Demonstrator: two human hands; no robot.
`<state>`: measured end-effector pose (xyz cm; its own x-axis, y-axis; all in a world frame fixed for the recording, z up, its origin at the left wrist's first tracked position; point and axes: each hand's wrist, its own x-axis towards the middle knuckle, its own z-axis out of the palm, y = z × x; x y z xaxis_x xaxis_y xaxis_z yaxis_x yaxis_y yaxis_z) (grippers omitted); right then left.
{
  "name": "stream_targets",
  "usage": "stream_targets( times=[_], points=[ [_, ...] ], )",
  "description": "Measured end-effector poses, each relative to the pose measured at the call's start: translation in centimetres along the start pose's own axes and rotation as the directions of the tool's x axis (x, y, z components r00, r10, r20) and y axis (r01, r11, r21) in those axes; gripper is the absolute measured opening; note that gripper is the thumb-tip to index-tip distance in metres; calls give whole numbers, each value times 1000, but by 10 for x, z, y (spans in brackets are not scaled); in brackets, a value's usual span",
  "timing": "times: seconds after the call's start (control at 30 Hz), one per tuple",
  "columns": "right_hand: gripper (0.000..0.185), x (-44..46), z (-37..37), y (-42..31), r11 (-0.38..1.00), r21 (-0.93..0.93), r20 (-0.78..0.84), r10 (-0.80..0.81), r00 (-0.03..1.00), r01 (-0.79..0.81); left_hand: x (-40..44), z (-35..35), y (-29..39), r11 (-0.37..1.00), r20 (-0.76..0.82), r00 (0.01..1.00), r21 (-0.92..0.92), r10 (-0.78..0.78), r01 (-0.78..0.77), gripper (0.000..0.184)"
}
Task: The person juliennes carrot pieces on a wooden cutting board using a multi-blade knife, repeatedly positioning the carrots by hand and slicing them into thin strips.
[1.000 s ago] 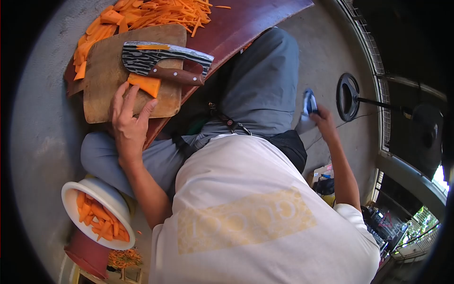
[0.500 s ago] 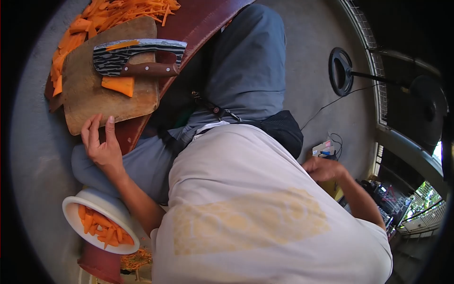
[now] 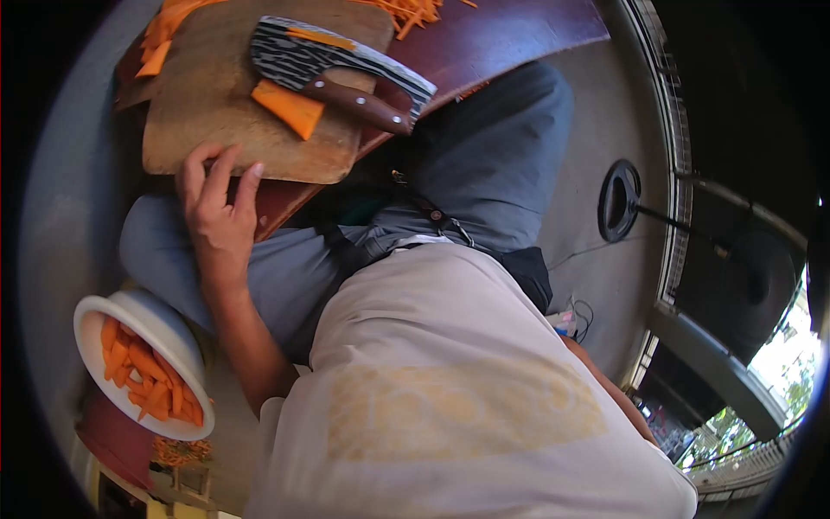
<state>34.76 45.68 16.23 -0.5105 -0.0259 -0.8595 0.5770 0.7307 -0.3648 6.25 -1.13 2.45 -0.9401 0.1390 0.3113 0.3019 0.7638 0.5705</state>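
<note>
My left hand [image 3: 220,195] rests its fingertips on the near edge of a wooden cutting board [image 3: 203,112], fingers apart and holding nothing. On the board lies a cleaver [image 3: 359,102] with a black-and-silver patterned blade and a brown riveted handle. A strip of carrot sticks to its blade. Beside the blade, partly under it, is an orange carrot chunk [image 3: 294,111]. Of my right arm [image 3: 609,385] only the forearm shows, down at my side; the right hand is hidden behind my shirt.
Cut carrot [image 3: 411,13] lies on the dark red surface [image 3: 519,35] around the board. A white bowl [image 3: 91,333] of carrot pieces stands at left, above a red container [image 3: 117,432]. A stand with a round base [image 3: 620,201] is on the floor at right.
The view has shifted, so the board and cleaver appear higher and further right. My right hand has dropped out of sight behind my shirt. My left hand stays at the board's edge.
</note>
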Motion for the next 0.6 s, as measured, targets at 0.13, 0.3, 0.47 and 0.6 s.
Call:
stream_targets(
  times=[0.13, 0.3, 0.47, 0.6],
  points=[
    [31, 6, -17, -3, 988, -33, -1, -148, 989, 148, -4, -1, 2, 1000, 4, 1000, -15, -11, 11, 35],
    [36, 16, -28, -21, 991, 130, 0, -28, 1000, 28, -4, 0, 3, 999, -2, 999, -27, -39, 39, 35],
    [37, 20, -31, -45, 963, -243, -14, 120, 993, -120, -3, -1, 3, 995, 11, 997, -55, -79, 79, 35],
    [21, 34, -92, -116, 847, -514, 72, -118, 990, 138, -1, 0, 2, 997, 0, 999, -59, -51, 50, 34]
  ],
)
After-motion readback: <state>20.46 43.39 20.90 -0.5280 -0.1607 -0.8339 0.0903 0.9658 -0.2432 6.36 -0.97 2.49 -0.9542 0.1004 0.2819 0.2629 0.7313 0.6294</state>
